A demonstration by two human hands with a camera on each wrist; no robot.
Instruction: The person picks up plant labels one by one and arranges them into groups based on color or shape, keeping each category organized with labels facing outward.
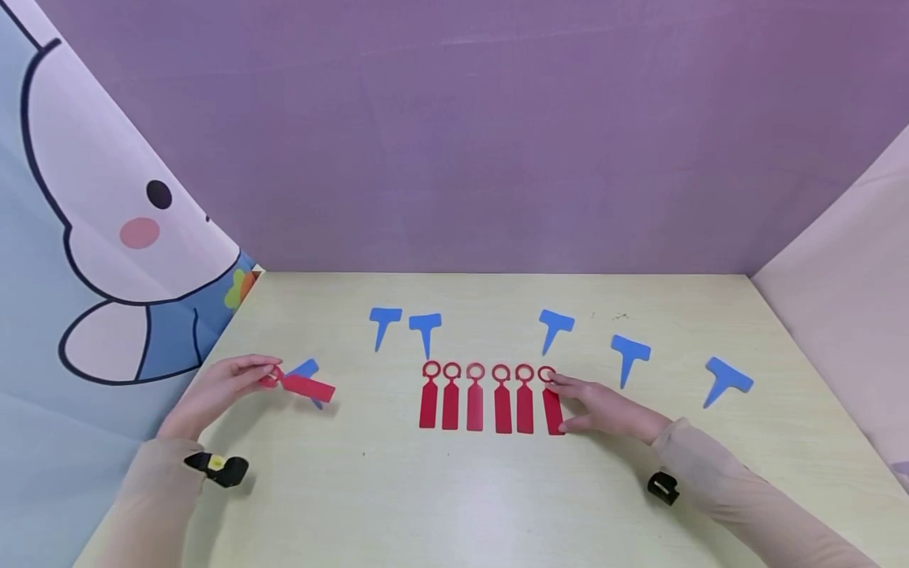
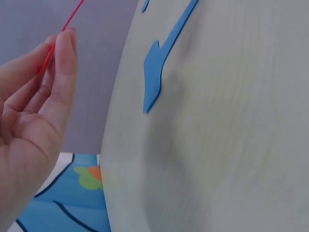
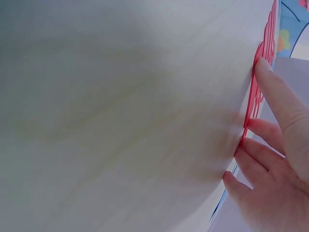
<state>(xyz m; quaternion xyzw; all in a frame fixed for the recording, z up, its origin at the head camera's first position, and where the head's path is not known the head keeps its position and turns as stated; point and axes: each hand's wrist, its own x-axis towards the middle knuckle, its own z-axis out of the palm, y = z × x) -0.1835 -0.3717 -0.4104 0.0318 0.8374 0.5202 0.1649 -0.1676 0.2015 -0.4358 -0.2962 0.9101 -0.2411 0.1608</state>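
My left hand (image 1: 220,390) pinches the ring end of a flat red tag (image 1: 310,388) between thumb and fingers. It is raised above the table at the left, and in the left wrist view the tag (image 2: 71,17) appears edge-on. Partly covered by it in the head view, a blue T-shaped label (image 1: 306,368) lies on the tabletop. My right hand (image 1: 604,406) rests on the rightmost red tag (image 1: 552,412), thumb by its lower end and a fingertip near its ring. Several matching red tags (image 1: 475,408) lie left of it, side by side, rings pointing away.
Other blue T-shaped labels lie beyond the red row, such as one at back left (image 1: 385,317), one at back middle (image 1: 556,321) and one at far right (image 1: 729,375). A purple cloth wall (image 1: 497,158) closes off the table's (image 1: 454,505) far edge.
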